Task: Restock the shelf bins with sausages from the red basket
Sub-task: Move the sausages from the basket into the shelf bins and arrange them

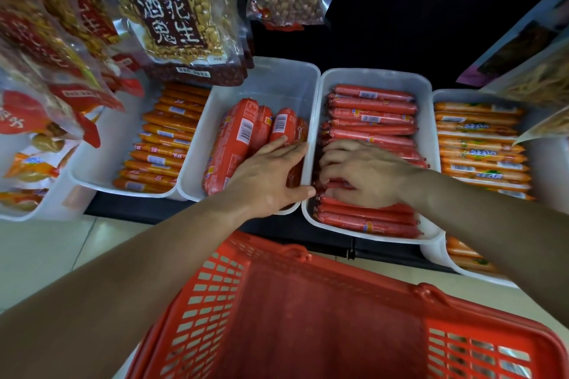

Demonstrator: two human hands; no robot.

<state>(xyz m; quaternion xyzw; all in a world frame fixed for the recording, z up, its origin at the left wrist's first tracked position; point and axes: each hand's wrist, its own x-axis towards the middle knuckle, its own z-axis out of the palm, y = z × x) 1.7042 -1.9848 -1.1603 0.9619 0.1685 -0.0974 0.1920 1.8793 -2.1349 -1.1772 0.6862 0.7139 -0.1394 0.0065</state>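
Note:
The red basket (308, 317) sits below the shelf at the bottom of the view, and I see no sausages in it. My left hand (271, 175) lies flat with straight fingers on the thick red sausages (237, 138) in the middle white bin (277, 80), thumb over the bin's right rim. My right hand (366, 172) rests with curled fingers on the thin red sausages (372, 108) stacked in the white bin to the right (431, 224). Whether its fingers grip a sausage is hidden.
A white bin of orange sausages (163, 144) stands at the left, and another bin of orange sausages (480, 148) at the right. Bags of peanuts (172, 18) hang above the bins. A lower bin with orange sausages (462, 252) shows at the right. Pale floor tiles (46, 255) lie below left.

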